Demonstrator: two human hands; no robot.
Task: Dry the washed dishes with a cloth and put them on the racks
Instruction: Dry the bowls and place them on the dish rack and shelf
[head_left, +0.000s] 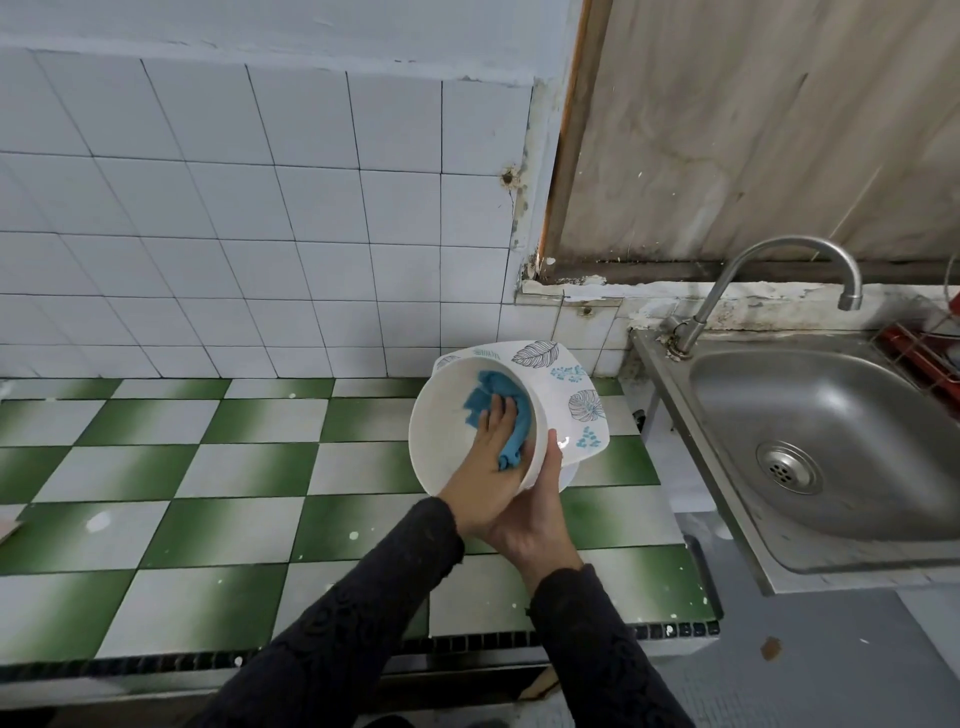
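A white bowl (447, 431) is tilted on its side above the checkered counter, its opening facing left and toward me. My right hand (535, 514) grips its lower rim and outside wall. My left hand (480, 467) reaches into the bowl and presses a blue cloth (498, 410) against the inner wall. Behind the bowl stand white square plates with leaf prints (566, 379), partly hidden by it.
The green and white tiled counter (208, 493) spreads to the left. A steel sink (810, 441) with a curved tap (779, 260) lies to the right. A red rack (924, 358) shows at the far right edge. White tiled wall (260, 208) stands behind.
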